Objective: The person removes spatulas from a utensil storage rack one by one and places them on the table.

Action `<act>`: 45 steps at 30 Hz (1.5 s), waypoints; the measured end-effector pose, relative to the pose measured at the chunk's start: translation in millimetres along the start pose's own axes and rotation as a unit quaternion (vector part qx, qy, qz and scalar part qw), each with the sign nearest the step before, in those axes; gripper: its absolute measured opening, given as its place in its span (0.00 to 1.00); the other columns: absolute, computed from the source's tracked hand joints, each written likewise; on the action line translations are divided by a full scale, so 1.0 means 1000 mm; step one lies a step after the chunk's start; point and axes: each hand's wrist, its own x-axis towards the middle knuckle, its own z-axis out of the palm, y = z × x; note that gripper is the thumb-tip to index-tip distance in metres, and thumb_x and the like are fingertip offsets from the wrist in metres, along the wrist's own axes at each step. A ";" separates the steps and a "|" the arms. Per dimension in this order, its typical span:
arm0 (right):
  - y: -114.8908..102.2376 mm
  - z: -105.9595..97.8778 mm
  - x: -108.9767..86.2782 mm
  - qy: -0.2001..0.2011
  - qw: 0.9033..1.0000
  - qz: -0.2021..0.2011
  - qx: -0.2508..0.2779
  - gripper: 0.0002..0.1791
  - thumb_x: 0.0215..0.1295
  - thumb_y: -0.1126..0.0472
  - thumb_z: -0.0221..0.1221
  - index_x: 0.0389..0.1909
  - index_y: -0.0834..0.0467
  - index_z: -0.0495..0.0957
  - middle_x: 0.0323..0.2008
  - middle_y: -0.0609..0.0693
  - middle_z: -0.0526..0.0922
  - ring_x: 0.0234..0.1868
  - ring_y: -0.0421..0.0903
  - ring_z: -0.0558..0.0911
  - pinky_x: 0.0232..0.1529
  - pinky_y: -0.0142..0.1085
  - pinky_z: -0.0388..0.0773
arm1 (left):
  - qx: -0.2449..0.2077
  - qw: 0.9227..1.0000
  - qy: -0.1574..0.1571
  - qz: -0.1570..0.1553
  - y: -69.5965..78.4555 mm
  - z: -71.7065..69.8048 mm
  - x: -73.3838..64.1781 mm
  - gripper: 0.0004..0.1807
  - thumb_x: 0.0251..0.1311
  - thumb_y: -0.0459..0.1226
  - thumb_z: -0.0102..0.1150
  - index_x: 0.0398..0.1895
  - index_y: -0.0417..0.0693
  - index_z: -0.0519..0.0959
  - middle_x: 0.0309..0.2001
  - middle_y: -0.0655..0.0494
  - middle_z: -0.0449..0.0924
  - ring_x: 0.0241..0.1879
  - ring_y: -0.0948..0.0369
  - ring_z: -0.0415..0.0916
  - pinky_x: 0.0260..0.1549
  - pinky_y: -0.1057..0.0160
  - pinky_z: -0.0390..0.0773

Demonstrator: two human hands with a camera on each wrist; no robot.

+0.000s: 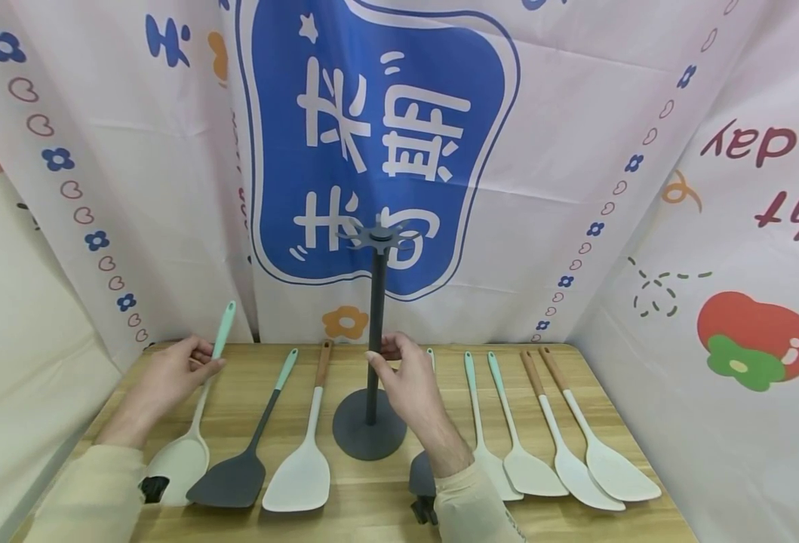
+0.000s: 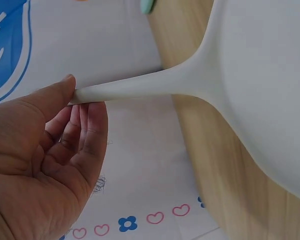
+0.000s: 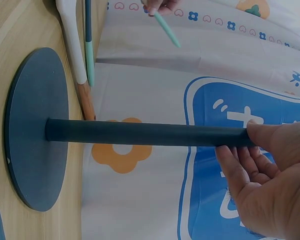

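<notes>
My left hand (image 1: 171,381) pinches a cream spatula (image 1: 198,411) with a mint handle end, at the left of the table. In the left wrist view, its broad pale head (image 2: 260,85) is tilted and thumb and fingers meet on its shaft (image 2: 135,87). My right hand (image 1: 413,385) grips the dark grey pole (image 1: 377,302) of an upright utensil stand between thumb and fingers. The stand's round base (image 1: 354,441) rests on the table, and a ring of hooks (image 1: 380,237) tops it. No utensil hangs there.
On the wooden table (image 1: 345,520), a dark mint-handled spatula (image 1: 232,479) and a white wooden-handled spatula (image 1: 300,479) lie left of the stand. Several more spatulas (image 1: 531,471) lie to the right, one partly behind my right arm. Printed cloth (image 1: 542,226) hangs behind.
</notes>
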 end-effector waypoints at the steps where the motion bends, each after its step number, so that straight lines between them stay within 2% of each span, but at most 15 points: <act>1: 0.000 0.000 0.000 0.000 1.000 0.000 0.000 0.12 0.86 0.59 0.70 0.62 0.59 0.87 0.55 0.56 0.94 0.58 0.54 0.92 0.59 0.50 0.97 | -0.004 1.000 -0.005 -0.003 0.000 0.002 0.001 0.16 0.85 0.39 0.69 0.57 0.32 0.82 0.52 0.32 0.91 0.49 0.40 0.93 0.38 0.60 0.88; 8: -0.001 0.000 0.000 0.000 1.000 0.005 -0.001 0.13 0.86 0.59 0.70 0.62 0.59 0.87 0.55 0.55 0.94 0.58 0.53 0.92 0.59 0.51 0.96 | 0.004 1.000 -0.023 -0.009 -0.003 0.010 0.009 0.17 0.85 0.38 0.68 0.60 0.30 0.83 0.54 0.31 0.91 0.51 0.38 0.92 0.45 0.45 0.93; 13: -0.001 0.000 0.000 -0.001 1.000 0.008 0.000 0.13 0.86 0.59 0.70 0.62 0.59 0.87 0.55 0.55 0.93 0.58 0.53 0.92 0.59 0.51 0.97 | 0.011 0.999 -0.035 -0.006 -0.007 0.014 0.012 0.17 0.84 0.38 0.68 0.60 0.29 0.83 0.53 0.32 0.91 0.51 0.37 0.92 0.48 0.41 0.93; 22: 0.000 0.000 0.000 0.000 1.000 0.006 -0.002 0.13 0.86 0.59 0.70 0.63 0.59 0.87 0.55 0.55 0.94 0.59 0.54 0.92 0.60 0.52 0.96 | 0.011 0.998 -0.062 -0.018 -0.008 0.018 0.017 0.18 0.80 0.35 0.69 0.61 0.27 0.83 0.51 0.34 0.90 0.47 0.45 0.89 0.41 0.57 0.85; 31: 0.000 0.000 0.001 0.000 1.000 0.005 -0.006 0.13 0.86 0.59 0.70 0.62 0.59 0.87 0.55 0.55 0.94 0.59 0.53 0.92 0.59 0.50 0.97 | 0.031 0.995 -0.087 -0.023 -0.009 0.024 0.023 0.17 0.79 0.35 0.69 0.59 0.27 0.83 0.47 0.37 0.89 0.43 0.49 0.86 0.39 0.59 0.83; 38: -0.001 0.000 0.001 -0.001 1.000 0.007 -0.005 0.12 0.86 0.59 0.70 0.62 0.59 0.87 0.55 0.56 0.94 0.59 0.54 0.92 0.59 0.51 0.97 | 0.056 0.994 -0.097 -0.009 -0.009 0.027 0.024 0.14 0.79 0.33 0.67 0.55 0.27 0.83 0.39 0.43 0.86 0.35 0.53 0.80 0.33 0.60 0.79; 45: -0.001 0.000 0.001 -0.001 1.000 0.008 -0.008 0.12 0.86 0.59 0.70 0.62 0.59 0.87 0.55 0.56 0.94 0.59 0.54 0.92 0.59 0.52 0.97 | 0.077 0.990 -0.114 -0.001 -0.005 0.028 0.021 0.12 0.80 0.32 0.66 0.55 0.27 0.84 0.37 0.46 0.85 0.35 0.54 0.79 0.34 0.58 0.79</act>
